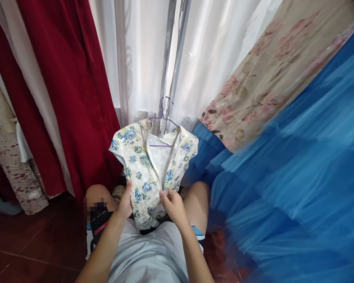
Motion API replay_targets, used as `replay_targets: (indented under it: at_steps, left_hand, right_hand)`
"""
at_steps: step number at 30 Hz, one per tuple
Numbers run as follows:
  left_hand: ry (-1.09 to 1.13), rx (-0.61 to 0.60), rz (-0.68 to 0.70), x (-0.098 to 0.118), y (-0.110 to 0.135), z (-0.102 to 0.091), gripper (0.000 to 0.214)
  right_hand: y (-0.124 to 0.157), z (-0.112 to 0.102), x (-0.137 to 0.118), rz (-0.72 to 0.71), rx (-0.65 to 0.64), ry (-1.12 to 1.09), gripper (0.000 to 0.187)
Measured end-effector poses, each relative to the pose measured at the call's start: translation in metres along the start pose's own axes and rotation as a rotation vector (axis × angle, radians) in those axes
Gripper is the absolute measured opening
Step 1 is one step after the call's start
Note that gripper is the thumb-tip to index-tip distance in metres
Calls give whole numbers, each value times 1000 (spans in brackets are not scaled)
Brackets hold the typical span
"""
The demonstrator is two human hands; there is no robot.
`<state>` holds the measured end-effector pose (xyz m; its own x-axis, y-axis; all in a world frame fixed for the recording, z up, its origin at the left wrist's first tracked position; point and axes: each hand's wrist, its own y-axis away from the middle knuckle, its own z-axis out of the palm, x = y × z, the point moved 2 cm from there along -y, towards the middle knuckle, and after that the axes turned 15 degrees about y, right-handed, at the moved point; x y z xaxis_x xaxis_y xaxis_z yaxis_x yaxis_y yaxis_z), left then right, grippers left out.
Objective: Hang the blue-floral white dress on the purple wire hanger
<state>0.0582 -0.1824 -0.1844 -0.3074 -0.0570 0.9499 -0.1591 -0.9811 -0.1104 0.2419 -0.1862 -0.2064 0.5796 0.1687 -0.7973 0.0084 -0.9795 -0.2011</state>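
A short-sleeved floral blouse [147, 165], cream with blue roses and green leaves, hangs on a thin purple wire hanger [162, 112] in front of me. Its front gapes in a V from the collar down, and the hanger's lower bar shows inside. My left hand [125, 202] grips the blouse's left side edge, the fingers passing behind the cloth. At the bottom of the V, my right hand [172, 202] pinches the front edge between thumb and fingers. The lower hem bunches near my lap.
Dark red cloth [67, 98] hangs at the left. A beige floral garment [253, 90] and a blue tulle skirt [297, 181] hang close on the right. White curtains [141, 51] are behind. A phone [98, 224] with a running timer rests on my left thigh, above a dark red tiled floor [26, 243].
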Motion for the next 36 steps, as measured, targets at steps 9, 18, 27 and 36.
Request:
replay_targets:
  at_steps: [9,18,27,36]
  left_hand:
    - [-60,101,16,-18,-8,-7,49]
    - [-363,760,387,-2,-3,-61,48]
    - [-321,-10,243,-37,8,29,7]
    - [-509,-96,287,-34,2,20,11]
  right_hand:
    - [6,-14,2,63,-42,-135,39]
    - [13,2,-13,0,-141,-245,38]
    - [16,6,-23,-12,-152,-319,37]
    - [-52,-27,-53,41,-2,-540,31]
